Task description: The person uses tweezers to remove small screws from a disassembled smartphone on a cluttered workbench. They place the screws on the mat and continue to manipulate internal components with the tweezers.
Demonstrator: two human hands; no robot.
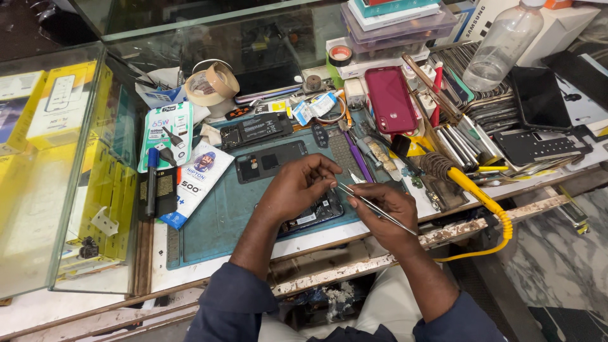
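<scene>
Dark blue sleeves sit nearest the lens, forearms reaching over the tabletop (209, 266) edge. Right hand (386, 212), fingers pinched shut on metal tweezers (373, 206), tips pointing left toward the left hand (301, 183). Left hand fingers curled closed, pinching at something right by the tweezer tips; too small to say what. Opened phone (316, 212) lies on the teal work mat (215, 221), partly under both hands.

My read on doing this well: keep the left hand braced on the phone, keep the tweezers low and shallow, light grip, no levering against the board.

Count:
- tweezers in hand: 1
- opened phone under hands: 1
- black back cover (269, 159) on mat behind it: 1
- dark flat part (256, 130) further back: 1
- red phone (391, 99): 1
- tape rolls (212, 82): 2 stacked, plus 1 small black one
- clear bottle (503, 44): 1
- yellow-handled soldering iron (472, 187): 1
</scene>
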